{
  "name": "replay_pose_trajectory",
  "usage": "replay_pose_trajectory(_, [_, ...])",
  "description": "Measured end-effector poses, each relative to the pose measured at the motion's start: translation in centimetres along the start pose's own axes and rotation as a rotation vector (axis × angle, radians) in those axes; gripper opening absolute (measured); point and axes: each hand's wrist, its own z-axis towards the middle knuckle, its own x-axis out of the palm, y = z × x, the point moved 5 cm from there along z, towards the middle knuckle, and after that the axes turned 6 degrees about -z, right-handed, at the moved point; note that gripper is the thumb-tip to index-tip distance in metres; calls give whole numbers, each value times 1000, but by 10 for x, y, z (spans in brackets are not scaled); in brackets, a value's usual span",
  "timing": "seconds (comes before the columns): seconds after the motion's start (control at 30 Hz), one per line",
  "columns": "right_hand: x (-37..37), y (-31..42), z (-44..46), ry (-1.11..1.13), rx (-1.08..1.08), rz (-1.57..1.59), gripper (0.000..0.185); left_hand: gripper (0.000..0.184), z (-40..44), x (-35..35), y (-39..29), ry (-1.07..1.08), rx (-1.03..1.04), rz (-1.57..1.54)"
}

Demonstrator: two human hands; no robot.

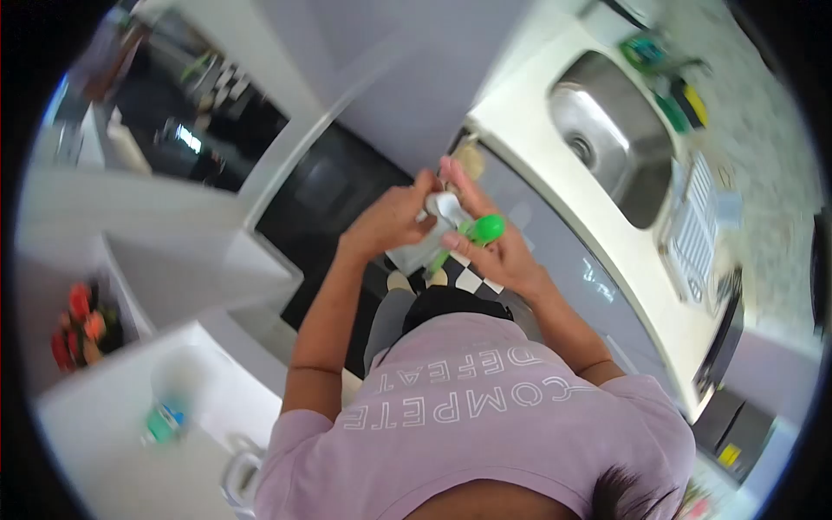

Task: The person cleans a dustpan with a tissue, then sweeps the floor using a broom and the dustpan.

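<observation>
In front of my waist, both hands are at a white and green plastic object [447, 206] whose exact kind I cannot make out. It has a smooth white part and a bright green rounded end [488, 228]. My left hand [394, 217] is closed, its bent fingers at the white part. My right hand [503, 251] holds the green part between thumb and palm, with its longer fingers stretched upward beside the white part. Another green piece [439, 260] hangs below, near a pale, blurred shape. The fingers hide part of the object.
At right, a curved white counter [516, 95] holds a steel sink [598, 113], a dish rack [689, 217], and green bottles behind. White shelving [173, 286] with red flowers [80, 325] stands left; a green-and-blue item [165, 422] lies on a white surface. Checkered floor [470, 279] shows below.
</observation>
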Motion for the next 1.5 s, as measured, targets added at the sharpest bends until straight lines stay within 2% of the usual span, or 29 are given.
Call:
replay_pose_trajectory(0.03, [-11,5,-6,-72,-11,-27,65,51,15,11,-22,82,44,9])
replay_pose_trajectory(0.1, [-27,16,-25,-251,27,-48,57,54,38,41,-22,278,8,39])
replay_pose_trajectory(0.13, [-35,16,-33,-349,26,-83,57,54,48,55,-27,357,73,57])
replay_pose_trajectory(0.2, [-44,8,-46,-501,8,-134,39,50,59,71,-43,455,327,72])
replay_pose_trajectory(0.23, [-50,7,-52,-602,9,-176,39,48,65,77,-53,516,436,72])
replay_pose_trajectory(0.3, [-55,3,-62,-752,130,-261,25,43,74,83,-57,592,342,11])
replay_pose_trajectory(0.33, [-58,6,-65,-809,212,-250,24,41,75,82,-59,641,326,-9])
replay_pose_trajectory(0.4, [-64,11,-70,-951,217,-344,23,64,90,41,-67,671,314,-3])
replay_pose_trajectory(0.43, [-62,12,-72,-1018,218,-395,22,47,104,-1,-91,572,404,57])
replay_pose_trajectory(0.47, [-61,10,-74,-1079,189,-420,39,48,118,-54,-103,343,631,287])
replay_pose_trajectory(0.5, [-57,14,-75,-1135,207,-475,38,44,133,-110,-123,45,855,447])
replay_pose_trajectory(0.57, [-42,30,-67,-1269,263,-531,34,29,159,-223,-159,-550,1045,530])
replay_pose_trajectory(0.6, [-34,37,-61,-1353,287,-574,27,27,170,-266,-179,-813,1193,880])
replay_pose_trajectory(0.63, [-27,40,-50,-1378,293,-583,27,28,188,-304,-189,-1064,1224,1165])
replay_pose_trajectory(0.67, [-20,45,-46,-1472,299,-624,23,28,222,-353,-189,-1098,1143,1126])
replay_pose_trajectory(0.73, [-1,59,-37,-1581,375,-739,14,28,247,-394,-192,-1102,1064,1073])
replay_pose_trajectory(0.83, [28,75,-27,-1683,427,-776,14,30,271,-427,-206,-1202,894,1247])
replay_pose_trajectory(0.87, [37,79,-25,-1724,454,-768,12,38,298,-470,-200,-1007,1082,945])
replay_pose_trajectory(0.93, [58,84,-28,-1747,469,-789,11,46,307,-495,-210,-792,1239,626])
replay_pose_trajectory(1.1, [114,85,-27,-1879,410,-702,7,42,235,-445,-291,-1003,1189,786])
replay_pose_trajectory(1.13, [126,84,-27,-1890,409,-694,7,42,231,-450,-298,-996,1201,786])
replay_pose_trajectory(1.2, [147,84,-27,-1913,422,-717,7,44,239,-459,-303,-794,1181,818])
replay_pose_trajectory(1.37, [202,71,-21,-1957,482,-695,5,45,248,-469,-307,-703,1220,805])
replay_pose_trajectory(1.43, [218,66,-16,-1996,491,-710,6,46,255,-474,-305,-675,1347,718])
replay_pose_trajectory(1.5, [232,64,-8,-1983,490,-751,7,45,253,-472,-308,-720,1385,813])
